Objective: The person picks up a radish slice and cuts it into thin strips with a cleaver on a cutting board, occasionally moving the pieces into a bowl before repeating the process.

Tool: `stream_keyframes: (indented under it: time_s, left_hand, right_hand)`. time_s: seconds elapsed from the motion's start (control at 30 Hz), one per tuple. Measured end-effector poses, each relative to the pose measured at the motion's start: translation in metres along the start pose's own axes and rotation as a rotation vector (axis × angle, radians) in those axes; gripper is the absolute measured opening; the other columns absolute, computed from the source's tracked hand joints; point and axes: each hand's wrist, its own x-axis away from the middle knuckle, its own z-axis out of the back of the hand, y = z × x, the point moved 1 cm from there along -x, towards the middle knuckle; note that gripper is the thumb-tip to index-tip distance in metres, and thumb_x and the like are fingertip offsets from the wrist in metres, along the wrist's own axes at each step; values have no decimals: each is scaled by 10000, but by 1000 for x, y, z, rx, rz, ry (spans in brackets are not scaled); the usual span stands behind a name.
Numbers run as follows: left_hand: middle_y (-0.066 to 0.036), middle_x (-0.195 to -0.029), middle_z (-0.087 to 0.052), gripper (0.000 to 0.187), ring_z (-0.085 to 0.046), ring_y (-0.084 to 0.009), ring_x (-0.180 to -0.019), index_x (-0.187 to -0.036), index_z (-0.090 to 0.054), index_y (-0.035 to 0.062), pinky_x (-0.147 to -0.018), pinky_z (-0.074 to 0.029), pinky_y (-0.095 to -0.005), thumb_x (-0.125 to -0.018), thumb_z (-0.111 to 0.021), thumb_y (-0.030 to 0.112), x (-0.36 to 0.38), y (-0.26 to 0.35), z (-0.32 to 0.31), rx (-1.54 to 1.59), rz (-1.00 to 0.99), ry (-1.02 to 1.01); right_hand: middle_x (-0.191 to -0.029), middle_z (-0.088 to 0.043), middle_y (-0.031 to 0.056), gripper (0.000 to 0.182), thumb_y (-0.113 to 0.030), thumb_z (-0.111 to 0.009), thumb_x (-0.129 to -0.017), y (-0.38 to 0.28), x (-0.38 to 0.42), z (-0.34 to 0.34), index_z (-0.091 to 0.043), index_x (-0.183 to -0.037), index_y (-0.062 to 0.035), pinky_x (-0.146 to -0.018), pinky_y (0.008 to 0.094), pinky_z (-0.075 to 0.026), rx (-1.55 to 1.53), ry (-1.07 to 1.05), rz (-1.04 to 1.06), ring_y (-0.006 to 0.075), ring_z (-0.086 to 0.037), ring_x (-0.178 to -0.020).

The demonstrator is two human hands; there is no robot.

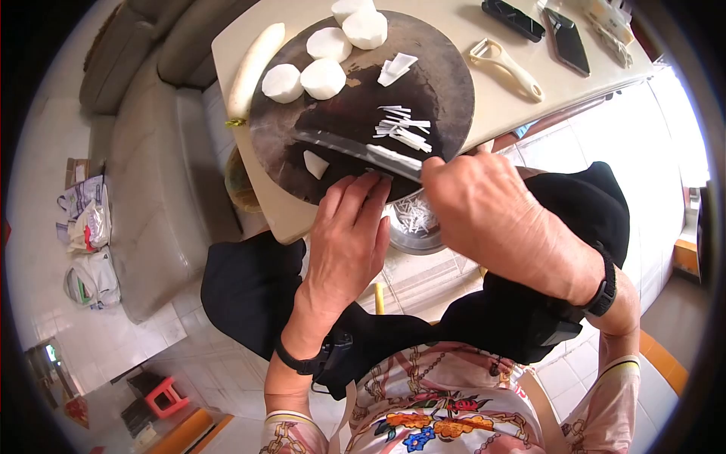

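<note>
My right hand [484, 204] is closed round the handle of a kitchen knife [340, 147], whose blade lies across the dark round cutting board [446, 83]. My left hand [349, 223] has its fingers bent together on the board's near edge, close below the blade; whatever is under the fingertips is mostly hidden. White radish strips [403, 129] lie just beyond the blade, with a few thin slices [397, 69] farther back. A small white radish piece [315, 164] sits left of my fingers. Thick peeled radish chunks [323, 79] stand at the board's far left.
A whole white radish [257, 68] lies left of the board on the table [280, 223]. At the right are a peeler [507, 68], a phone [567, 41] and a black case [514, 19]. Below the board's near edge, a metal bowl [416, 240] contains cut strips.
</note>
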Motion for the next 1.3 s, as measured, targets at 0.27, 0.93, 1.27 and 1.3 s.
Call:
stream_keyframes:
  time_s: [0.27,0.93,1.27,1.3]
  left_hand:
    - [-170,-1206,-588,438,-556,-350,-1100,-1212,-613,-56,-951,-484,-436,-780,-669,-7,3,-5,-3,41,-14,18]
    - [-172,-1199,-556,414,-538,-358,-1140,-1181,-616,-55,-990,-457,-442,-772,-654,-10,11,-9,-7,118,1,83]
    - [-152,-1152,-630,334,-602,-361,-1075,-1130,-668,-41,-925,-518,-433,-798,-699,-25,22,-13,-6,83,-32,178]
    - [-152,-1158,-631,329,-603,-360,-1078,-1131,-668,-46,-928,-517,-433,-804,-696,-23,22,-13,-7,86,-32,181]
  right_hand:
    - [-572,-521,208,119,80,-609,-712,-11,11,4,-513,-764,33,-575,477,-477,-188,-93,-134,434,-590,-626]
    - [-621,-595,243,40,9,-599,-730,-16,-2,-2,-566,-715,26,-791,557,-470,-112,-91,-234,455,-631,-664]
    - [-609,-534,220,117,-17,-638,-852,-22,17,-2,-537,-807,20,-570,507,-456,-144,-79,-232,447,-584,-640]
    - [-608,-533,215,110,-11,-636,-848,-25,18,-1,-537,-811,20,-564,502,-456,-133,-105,-235,440,-587,-640]
